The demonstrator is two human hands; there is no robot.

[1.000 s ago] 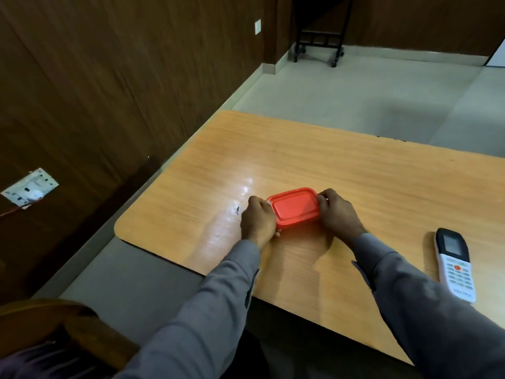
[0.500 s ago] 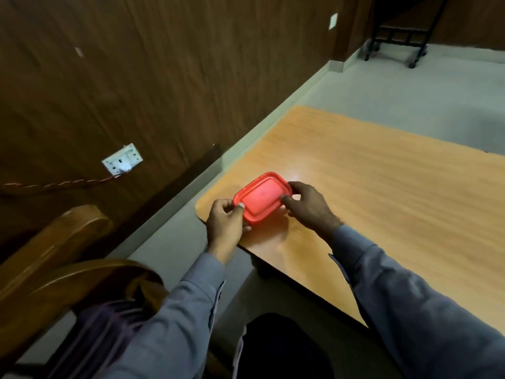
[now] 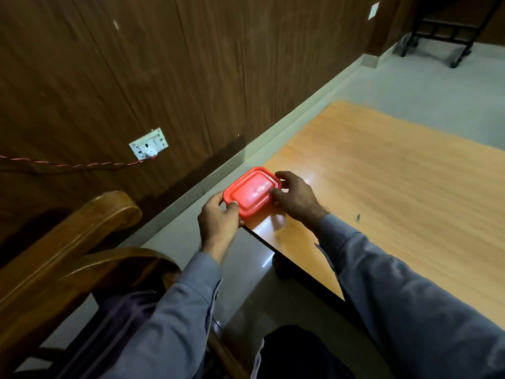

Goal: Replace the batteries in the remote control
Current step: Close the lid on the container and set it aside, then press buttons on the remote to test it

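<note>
A small box with a red lid (image 3: 252, 191) is at the near left corner of the wooden table (image 3: 396, 187), partly past its edge. My left hand (image 3: 218, 221) grips the box's near left end, thumb on the lid. My right hand (image 3: 296, 196) holds the far right end, its fingers curled over the lid's rim. The box's contents are hidden under the lid. The remote control is out of view.
A wooden chair (image 3: 68, 250) with a purple bag (image 3: 114, 321) stands at my left. On the brown wall a white socket (image 3: 149, 143) has a red cord (image 3: 68, 164) plugged in. A black wheeled stand (image 3: 440, 31) is at the far right.
Both hands have brought the red-lidded box from the middle of the table to its left corner. The view has swung left, and the remote has left the frame.
</note>
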